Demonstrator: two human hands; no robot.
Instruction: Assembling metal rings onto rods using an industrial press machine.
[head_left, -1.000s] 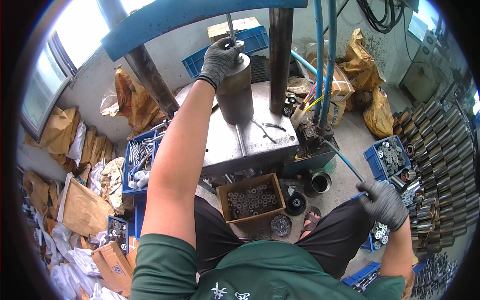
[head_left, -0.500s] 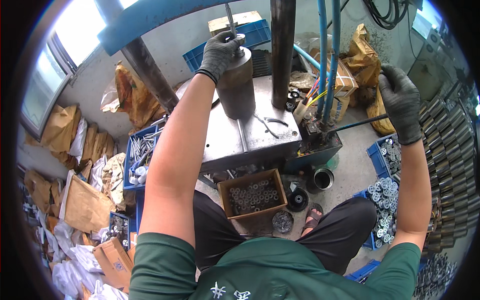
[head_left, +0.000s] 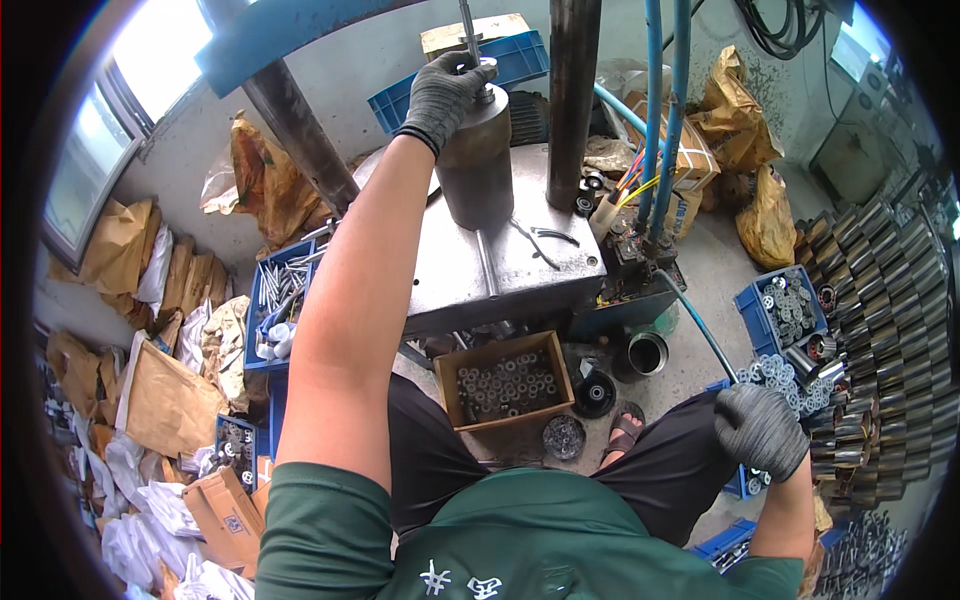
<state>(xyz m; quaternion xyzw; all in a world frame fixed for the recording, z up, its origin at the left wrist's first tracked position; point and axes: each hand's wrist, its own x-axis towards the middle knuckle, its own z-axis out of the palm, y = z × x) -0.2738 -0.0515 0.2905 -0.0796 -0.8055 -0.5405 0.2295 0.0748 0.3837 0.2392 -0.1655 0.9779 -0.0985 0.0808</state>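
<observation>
My left hand [head_left: 442, 100], in a dark grey knit glove, is closed at the top of an upright metal cylinder [head_left: 476, 170]. Its fingers grip a shiny metal fitting [head_left: 488, 68], with a thin steel rod [head_left: 468, 28] standing above. The cylinder rests on a steel press table [head_left: 440, 270], and a short metal bar [head_left: 487, 262] lies in front of it. Low at the right, beside my knee, my gloved right hand [head_left: 762, 430] is clenched around the end of a long lever [head_left: 700, 325]. That lever runs up to a pump unit [head_left: 640, 265].
Pliers [head_left: 545, 240] lie on the table near dark press columns [head_left: 572, 110]. Below stands a cardboard box [head_left: 450, 400] of small rings. Blue bins [head_left: 750, 315] of metal parts and stacked tubes [head_left: 850, 350] line the right; a parts bin [head_left: 255, 340] sits left.
My right hand has come down from high at the right to beside my knee, and the lever has swung down with it. My left hand stays at the cylinder's top.
</observation>
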